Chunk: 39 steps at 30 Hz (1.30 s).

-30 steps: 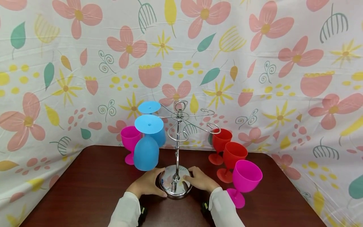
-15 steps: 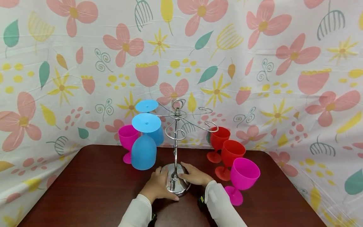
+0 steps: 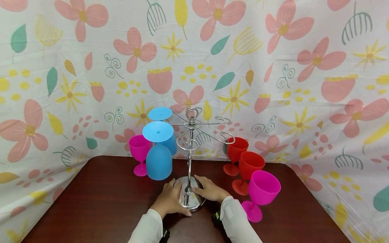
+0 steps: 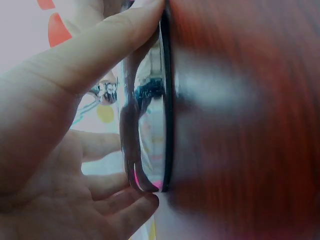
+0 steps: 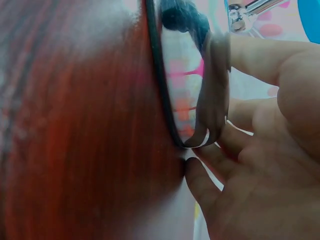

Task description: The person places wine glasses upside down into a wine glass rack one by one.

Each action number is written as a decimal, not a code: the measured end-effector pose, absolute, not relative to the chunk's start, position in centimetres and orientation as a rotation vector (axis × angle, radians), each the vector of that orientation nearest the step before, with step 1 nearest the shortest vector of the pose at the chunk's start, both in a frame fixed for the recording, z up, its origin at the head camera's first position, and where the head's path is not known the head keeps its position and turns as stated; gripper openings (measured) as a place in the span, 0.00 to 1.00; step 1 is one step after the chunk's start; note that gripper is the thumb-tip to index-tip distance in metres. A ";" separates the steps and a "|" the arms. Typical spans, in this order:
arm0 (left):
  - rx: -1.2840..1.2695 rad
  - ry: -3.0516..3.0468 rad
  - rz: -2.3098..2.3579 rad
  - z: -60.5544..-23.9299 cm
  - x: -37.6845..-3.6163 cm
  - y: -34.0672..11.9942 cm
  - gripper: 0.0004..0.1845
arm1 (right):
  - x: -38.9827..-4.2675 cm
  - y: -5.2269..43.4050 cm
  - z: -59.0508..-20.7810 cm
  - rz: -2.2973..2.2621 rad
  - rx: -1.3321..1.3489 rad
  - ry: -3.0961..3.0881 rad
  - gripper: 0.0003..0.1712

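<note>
A chrome goblet rack [image 3: 189,162] with curled wire arms stands upright at the middle of the table. My left hand [image 3: 170,199] grips its round mirrored base [image 3: 189,201] from the left and front, thumb along the near edge. On the right side my right hand [image 3: 211,190] holds the base, thumb on top. Both wrist views show fingers round the rim of the base [image 4: 150,130]. Two blue goblets hang upside down from the left arms, a front one [image 3: 159,162] and a rear one [image 3: 172,143]. The other visible arms bear nothing.
A magenta goblet [image 3: 139,148] stands upright behind the blue ones. At right, two red goblets, a rear one [image 3: 237,150] and a nearer one [image 3: 251,165], and a magenta goblet [image 3: 263,189] stand in a row. A floral cloth [image 3: 194,67] hangs behind the dark table [image 3: 100,202].
My left hand has moved right along the base, its thumb now at the front edge. The rack has turned slightly, and its front wire arm has swung left. My right hand has shifted a little.
</note>
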State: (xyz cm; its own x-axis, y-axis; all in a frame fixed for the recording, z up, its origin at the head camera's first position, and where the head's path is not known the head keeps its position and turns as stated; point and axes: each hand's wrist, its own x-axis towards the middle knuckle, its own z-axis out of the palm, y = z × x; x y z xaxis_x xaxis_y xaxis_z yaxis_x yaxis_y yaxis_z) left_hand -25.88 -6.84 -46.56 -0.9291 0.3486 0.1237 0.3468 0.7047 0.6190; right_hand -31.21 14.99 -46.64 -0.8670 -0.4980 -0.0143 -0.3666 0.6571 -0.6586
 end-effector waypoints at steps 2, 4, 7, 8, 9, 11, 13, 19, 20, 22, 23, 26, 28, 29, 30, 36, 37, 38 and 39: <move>0.619 2.876 1.057 -46.5 -26.0 -7.1 0.67 | -31.0 15.1 -46.6 -0.990 -0.703 2.693 0.39; 0.640 2.848 1.059 -46.4 -26.2 -7.5 0.67 | -30.7 15.1 -46.5 -0.989 -0.700 2.702 0.40; 0.655 2.793 1.061 -46.4 -26.5 -7.9 0.66 | -30.3 15.0 -46.2 -0.980 -0.696 2.719 0.40; 0.660 2.773 1.064 -46.4 -26.6 -8.1 0.65 | -30.1 15.0 -46.2 -0.977 -0.690 2.723 0.40; 0.665 2.757 1.065 -46.4 -26.7 -8.2 0.65 | -30.0 15.0 -46.1 -0.973 -0.686 2.728 0.40; 0.689 2.732 1.069 -46.5 -26.8 -8.4 0.65 | -29.8 15.0 -46.1 -0.966 -0.679 2.735 0.40; 0.712 2.715 1.073 -46.6 -27.0 -8.6 0.64 | -29.6 15.0 -46.2 -0.961 -0.681 2.741 0.41; 0.773 2.714 1.060 -46.7 -27.2 -9.0 0.61 | -29.2 15.3 -46.3 -0.980 -0.702 2.758 0.40; 0.776 2.725 1.053 -46.6 -27.2 -9.0 0.61 | -29.2 15.4 -46.3 -0.983 -0.702 2.759 0.40; 0.781 2.755 1.033 -46.5 -27.2 -9.0 0.60 | -29.0 15.4 -46.3 -0.984 -0.698 2.758 0.40; 0.783 2.771 1.024 -46.5 -27.1 -9.0 0.60 | -29.0 15.4 -46.3 -0.985 -0.695 2.757 0.40; 0.786 2.803 1.012 -46.3 -27.0 -9.0 0.60 | -28.8 15.5 -46.3 -0.985 -0.692 2.756 0.41; 0.787 2.812 1.015 -46.3 -26.9 -9.1 0.60 | -28.8 15.5 -46.2 -0.990 -0.689 2.757 0.41; 0.787 2.814 1.019 -46.3 -26.9 -9.1 0.60 | -28.7 15.5 -46.2 -0.996 -0.688 2.757 0.41; 0.783 2.814 1.023 -46.2 -26.9 -9.2 0.60 | -28.7 15.5 -46.2 -0.998 -0.689 2.758 0.41; 0.781 2.806 1.033 -46.3 -27.1 -9.5 0.63 | -28.3 15.6 -45.8 -0.995 -0.673 2.761 0.41; 0.782 2.804 1.034 -46.3 -27.2 -9.5 0.64 | -28.3 15.6 -45.8 -0.991 -0.669 2.760 0.41; 0.783 2.801 1.035 -46.3 -27.2 -9.6 0.65 | -28.2 15.6 -45.8 -0.984 -0.664 2.759 0.41; 0.782 2.799 1.035 -46.3 -27.2 -9.7 0.65 | -28.1 15.7 -45.8 -0.979 -0.662 2.760 0.42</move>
State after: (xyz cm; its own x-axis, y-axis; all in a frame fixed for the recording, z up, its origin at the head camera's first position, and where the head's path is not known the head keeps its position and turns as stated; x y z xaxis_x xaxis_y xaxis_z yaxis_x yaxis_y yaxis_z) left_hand -27.24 -9.71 -46.35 -0.8700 0.4784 0.1191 0.4408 0.6465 0.6226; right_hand -28.12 15.66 -45.77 -0.8935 -0.4488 0.0151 -0.3580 0.6917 -0.6272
